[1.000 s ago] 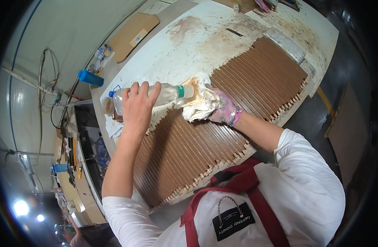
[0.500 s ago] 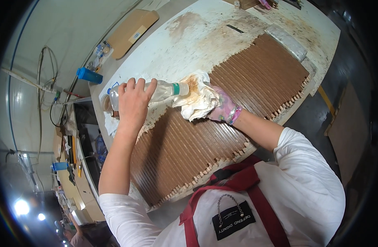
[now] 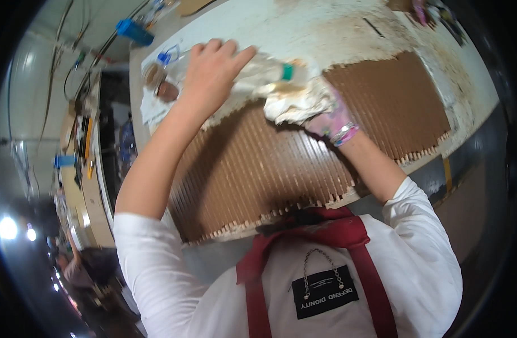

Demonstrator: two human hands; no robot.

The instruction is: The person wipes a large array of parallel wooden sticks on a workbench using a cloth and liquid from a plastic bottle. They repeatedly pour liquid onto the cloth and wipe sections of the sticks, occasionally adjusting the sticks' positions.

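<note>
Clear plastic bottle point(image 3: 253, 76) with a green neck ring lies tipped nearly flat over the tabletop point(image 3: 326, 28), long axis running left-right, mouth end pointing right into the rag. Left hand point(image 3: 213, 73) is on the bottle's body from above, fingers point(image 3: 236, 56) wrapped over it and closed around it. White stained rag point(image 3: 298, 101) sits right at the bottle mouth, touching it as far as I can tell; blur makes the contact hard to confirm. Right hand point(image 3: 331, 121), in a pinkish glove with a bracelet at the wrist, is bunched shut on the rag. Both sit at the far edge of the mat of brown wooden sticks point(image 3: 258, 174) laid side by side, near the middle. Blue-capped items further left.
</note>
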